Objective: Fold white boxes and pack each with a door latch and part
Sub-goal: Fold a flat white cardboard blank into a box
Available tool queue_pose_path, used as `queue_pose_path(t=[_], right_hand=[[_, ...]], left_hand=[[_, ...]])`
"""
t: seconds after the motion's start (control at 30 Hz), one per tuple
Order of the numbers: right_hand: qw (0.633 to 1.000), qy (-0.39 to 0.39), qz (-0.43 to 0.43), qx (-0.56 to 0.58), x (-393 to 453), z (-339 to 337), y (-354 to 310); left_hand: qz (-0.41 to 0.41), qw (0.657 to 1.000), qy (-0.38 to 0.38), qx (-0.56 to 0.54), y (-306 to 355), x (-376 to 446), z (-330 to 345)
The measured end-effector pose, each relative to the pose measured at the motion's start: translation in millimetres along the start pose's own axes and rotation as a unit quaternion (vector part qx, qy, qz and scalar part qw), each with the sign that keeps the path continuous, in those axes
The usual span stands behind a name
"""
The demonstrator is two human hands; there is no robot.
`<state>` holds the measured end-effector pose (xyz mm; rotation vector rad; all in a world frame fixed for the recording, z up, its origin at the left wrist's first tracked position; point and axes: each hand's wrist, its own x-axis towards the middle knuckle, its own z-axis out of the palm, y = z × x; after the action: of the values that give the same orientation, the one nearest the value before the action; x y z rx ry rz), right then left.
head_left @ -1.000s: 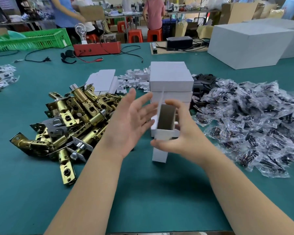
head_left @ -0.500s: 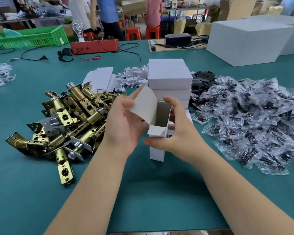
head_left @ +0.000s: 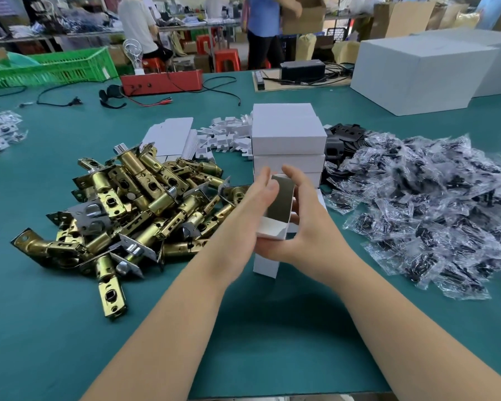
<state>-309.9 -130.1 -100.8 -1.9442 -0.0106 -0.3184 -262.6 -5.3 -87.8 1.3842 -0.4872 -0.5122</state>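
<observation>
A small white box (head_left: 275, 215), open at its near end with a grey-brown inside, stands upright between both hands above the teal table (head_left: 55, 328). My right hand (head_left: 310, 224) grips its right side and bottom. My left hand (head_left: 252, 209) presses flat against its left side, fingers straight. To the left lies a heap of brass door latches (head_left: 133, 209). On the right sprawls a pile of black parts in clear bags (head_left: 434, 215). Behind the hands rises a stack of folded white boxes (head_left: 287, 140).
Flat white box blanks (head_left: 171, 134) and small white card inserts (head_left: 229, 134) lie behind the latches. Black plates (head_left: 342, 137) sit by the stack. Large white cartons (head_left: 422, 70) stand far right; a red device (head_left: 162, 82), cables and a green crate (head_left: 49, 68) far left. People stand beyond.
My left hand went from open in the air to pushing the box's side flap inward, then flat against the box. The right hand kept its hold throughout.
</observation>
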Motion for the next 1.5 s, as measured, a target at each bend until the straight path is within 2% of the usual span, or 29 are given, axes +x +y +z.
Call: queue_pose_path(t=[0.17,0.3,0.4,0.47,0.63,0.9,1.03,1.07,1.1,1.17,1.23,1.3,1.4,1.5], right_hand=[[1.0,-0.002,0.016,0.004,2,5,0],[0.999,0.023,0.014,-0.022,-1,10,-4],[0.998,0.041,0.008,-0.047,-5,13,-6],[0.998,0.046,0.009,-0.052,-7,14,-7],[0.996,0.05,0.014,-0.067,-8,15,-11],[0.995,0.035,-0.001,-0.091,-9,16,-13],[0.995,0.037,0.001,-0.096,-10,15,-14],[0.994,0.038,-0.001,-0.104,-10,14,-14],[0.993,0.04,-0.003,-0.113,-10,13,-14],[0.991,0.052,-0.004,-0.122,-9,10,-14],[0.991,0.068,0.006,-0.117,-7,8,-13],[0.992,0.069,0.015,-0.105,-6,7,-12],[0.994,0.057,0.022,-0.085,-5,5,-11],[0.998,0.037,0.032,-0.048,-3,4,-10]], left_hand=[[-0.043,0.999,0.001,-0.025,12,5,-9],[-0.056,0.998,0.029,0.011,21,3,-25],[-0.056,0.998,0.007,0.034,20,1,-24],[-0.067,0.998,-0.011,-0.001,19,1,-22],[-0.013,0.999,-0.038,-0.031,20,1,-24],[-0.021,0.993,-0.006,-0.115,24,-1,-23],[-0.094,0.978,0.053,-0.177,29,-1,-20],[-0.107,0.979,0.085,-0.151,30,0,-20],[-0.11,0.983,0.124,-0.074,30,1,-22],[-0.1,0.967,0.191,0.134,27,3,-29],[-0.059,0.941,0.19,0.273,24,2,-33],[-0.038,0.922,0.144,0.358,20,1,-34],[-0.047,0.933,0.095,0.345,18,2,-32],[-0.027,0.953,0.097,0.287,18,5,-34]])
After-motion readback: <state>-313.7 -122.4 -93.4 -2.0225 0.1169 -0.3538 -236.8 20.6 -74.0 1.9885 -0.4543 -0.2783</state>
